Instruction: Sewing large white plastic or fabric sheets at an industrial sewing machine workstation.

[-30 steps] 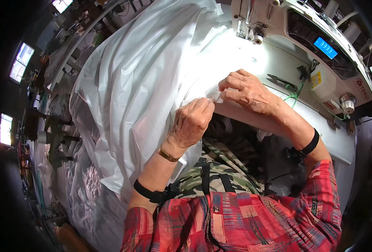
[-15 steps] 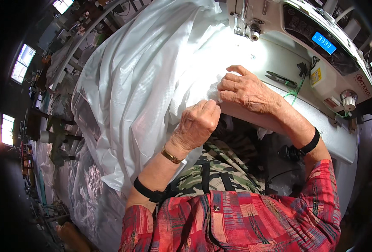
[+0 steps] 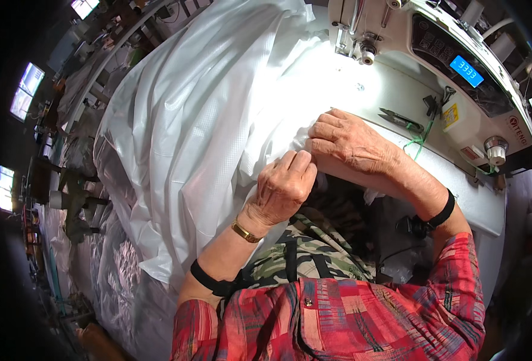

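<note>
a big sheet of white fabric (image 3: 194, 132) fills the left and middle of the scene, heaped in folds, spilling off the near left edge of the table and running far toward the machine; to the right stands a white sewing machine (image 3: 458, 66), its needle end (image 3: 362, 48) over the far end of the cloth and a small blue lit display (image 3: 465, 70) on its side; its pale table (image 3: 452, 180) stretches right and near; on that table, near the machine, lie dark thread snips (image 3: 403, 120) and a bit of green thread (image 3: 419, 141); the left hand (image 3: 281, 189) is curled closed, fingertips pinched on the near edge of the fabric at the table's front; the right hand (image 3: 350, 141) lies just beside it on the right, knuckles bent, fingers pressed on and gripping the same fabric edge; the two hands touch or nearly touch; each forearm carries a black band (image 3: 440, 210), and the left wrist a gold bracelet (image 3: 245, 231); red plaid sleeves (image 3: 338, 325) fill the near edge.
</note>
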